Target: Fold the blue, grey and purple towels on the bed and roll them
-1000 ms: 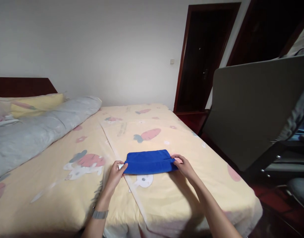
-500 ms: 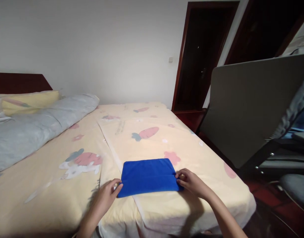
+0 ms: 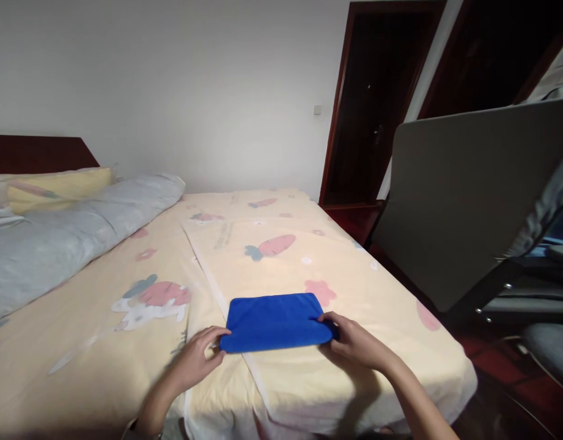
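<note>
On the near part of the carrot-and-rabbit-print bedsheet (image 3: 125,376), a blue cloth (image 3: 272,319) is laid nearly flat, with its two near corners taken up by the fingers; its near side is gripped at the left corner by the left hand (image 3: 198,357), thumb and fingers drawn close together in a light pinch; its right side is pinched by the right hand (image 3: 357,343), where the edge is slightly bunched beneath the curled fingers. By its look, the cloth can be judged light, soft and limp, easily creased and in no danger of breaking; little slipping is to be expected, but a sag in the middle is likely if only one corner is held, so it is best taken by both ends, near the corners; whether its near strip is doubled cannot be told for certain. No container can be made out; beyond, a grey quilt (image 3: 79,229) is seen lying beside a yellow pillow (image 3: 79,186).
</note>
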Tool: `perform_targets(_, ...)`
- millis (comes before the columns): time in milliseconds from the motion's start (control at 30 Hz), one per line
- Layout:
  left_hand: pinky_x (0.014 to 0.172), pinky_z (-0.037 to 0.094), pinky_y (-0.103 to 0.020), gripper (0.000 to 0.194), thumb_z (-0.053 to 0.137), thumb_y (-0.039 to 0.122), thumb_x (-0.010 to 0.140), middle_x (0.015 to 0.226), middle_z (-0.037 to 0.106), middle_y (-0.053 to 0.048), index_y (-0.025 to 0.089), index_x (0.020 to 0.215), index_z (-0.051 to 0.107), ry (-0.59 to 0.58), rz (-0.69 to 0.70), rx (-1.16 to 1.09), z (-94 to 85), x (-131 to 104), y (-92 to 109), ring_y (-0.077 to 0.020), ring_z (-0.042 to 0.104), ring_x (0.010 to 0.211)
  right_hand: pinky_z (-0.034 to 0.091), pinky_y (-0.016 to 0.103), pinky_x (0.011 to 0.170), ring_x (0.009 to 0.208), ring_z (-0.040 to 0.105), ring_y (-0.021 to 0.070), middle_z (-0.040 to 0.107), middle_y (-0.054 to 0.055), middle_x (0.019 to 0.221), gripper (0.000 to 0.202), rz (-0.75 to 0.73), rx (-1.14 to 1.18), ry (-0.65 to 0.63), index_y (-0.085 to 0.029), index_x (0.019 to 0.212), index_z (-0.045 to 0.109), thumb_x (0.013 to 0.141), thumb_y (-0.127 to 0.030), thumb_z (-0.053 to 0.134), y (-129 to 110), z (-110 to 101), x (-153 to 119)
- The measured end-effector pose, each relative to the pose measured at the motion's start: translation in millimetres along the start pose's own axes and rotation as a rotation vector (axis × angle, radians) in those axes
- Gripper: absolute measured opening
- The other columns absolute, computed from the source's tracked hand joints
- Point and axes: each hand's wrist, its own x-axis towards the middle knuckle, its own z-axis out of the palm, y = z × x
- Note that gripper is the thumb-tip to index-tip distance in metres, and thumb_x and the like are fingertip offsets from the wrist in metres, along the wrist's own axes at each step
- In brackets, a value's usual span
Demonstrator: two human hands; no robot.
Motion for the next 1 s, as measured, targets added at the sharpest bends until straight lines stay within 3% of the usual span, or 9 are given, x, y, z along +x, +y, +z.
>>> perform_targets(133, 0.086, 0.052, -0.031, 0.034, 0.060, 0.036, 0.083, 0.115, 0.071, -0.005, 0.027, 0.115, 0.066, 0.074, -0.092, -0.105, 0.1, 10.6, -0.4, -0.0227, 0.067, 0.096, 0.049, 0.028, 0.071, 0.079, 0.066, 0.0202, 0.070, 0.003, 0.097, 0.032, 0.022, 0.147, 0.051, -0.024, 0.115, 0.057, 0.083, -0.026, 0.054, 6.3, 1.3, 6.1)
perform_targets(300, 0.068, 0.053, -0.029, 0.045, 0.049, 0.049, 0.089, 0.086, 0.071, -0.004, 0.020, 0.122, 0.058, 0.227, -0.145, 0.045, 6.9, 39.3, -3.8, -0.0195, 0.067, 0.070, 0.054, 0.033, 0.080, 0.096, 0.067, 0.0239, 0.066, 0.009, 0.112, 0.037, 0.071, 0.198, 0.192, -0.022, 0.125, 0.052, 0.091, -0.039, 0.052, 23.6, 9.6, 32.9)
perform_targets(433, 0.087, 0.052, -0.037, 0.039, 0.046, 0.044, 0.091, 0.102, 0.069, -0.011, 0.019, 0.117, 0.059, 0.416, -0.098, 0.185, 8.7, 54.3, -3.7, -0.0251, 0.067, 0.098, 0.050, 0.039, 0.093, 0.105, 0.063, 0.0260, 0.057, 0.014, 0.127, 0.036, 0.087, -0.037, 0.467, -0.019, 0.121, 0.058, 0.092, -0.037, 0.048, 24.2, 9.2, 51.1)
perform_targets(533, 0.100, 0.046, -0.038, 0.028, 0.055, 0.035, 0.087, 0.117, 0.065, -0.009, 0.024, 0.110, 0.064, 0.340, 0.072, 0.250, 8.7, 52.1, 1.3, -0.0252, 0.060, 0.114, 0.045, 0.040, 0.100, 0.115, 0.057, 0.0265, 0.058, 0.011, 0.124, 0.030, -0.095, -0.136, 0.414, -0.021, 0.113, 0.063, 0.088, -0.028, 0.050, 16.0, 8.7, 51.4)
perform_targets(633, 0.103, 0.044, -0.039, 0.036, 0.058, 0.021, 0.080, 0.122, 0.065, -0.007, 0.027, 0.115, 0.064, 0.196, 0.207, 0.355, 10.6, 46.1, 2.1, -0.0254, 0.058, 0.118, 0.043, 0.041, 0.102, 0.120, 0.052, 0.0280, 0.057, 0.008, 0.128, 0.047, -0.235, -0.217, 0.240, -0.024, 0.121, 0.060, 0.075, -0.017, 0.057, 11.5, 12.8, 46.6)
perform_targets(767, 0.102, 0.045, -0.040, 0.044, 0.052, 0.013, 0.078, 0.122, 0.066, -0.006, 0.026, 0.119, 0.062, 0.141, 0.171, 0.349, 12.0, 45.2, -5.2, -0.0248, 0.060, 0.115, 0.043, 0.042, 0.100, 0.118, 0.054, 0.0278, 0.059, 0.009, 0.129, 0.055, -0.204, -0.258, 0.233, -0.023, 0.127, 0.057, 0.073, -0.011, 0.053, 16.0, 18.8, 46.5)
perform_targets(1000, 0.095, 0.048, -0.034, 0.035, 0.049, 0.022, 0.082, 0.114, 0.069, -0.006, 0.024, 0.115, 0.061, 0.159, 0.024, 0.134, 5.9, 70.1, -9.6, -0.0219, 0.064, 0.106, 0.043, 0.039, 0.100, 0.114, 0.057, 0.0254, 0.063, 0.009, 0.125, 0.044, -0.082, -0.065, 0.279, -0.021, 0.125, 0.058, 0.081, -0.018, 0.051, 20.2, 15.7, 70.3)
